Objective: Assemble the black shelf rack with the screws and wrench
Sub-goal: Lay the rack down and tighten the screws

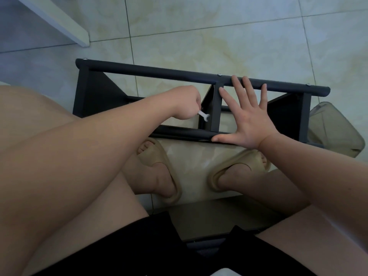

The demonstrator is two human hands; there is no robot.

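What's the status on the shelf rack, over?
Left hand grips wrench at middle upright. Right hand open, spread across black shelf rack. Nothing blocks the wrench.

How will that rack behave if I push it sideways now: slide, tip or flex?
The rack likely slides easily: the tile floor looks glossy. It looks narrow from above, so it may tip. Its bars look rigid with screws in, so little flex.

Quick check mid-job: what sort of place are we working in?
Most likely a room in a home: a glossy tiled floor, soft slippers on the person's feet, and a clear plastic bin beside the black shelf rack.
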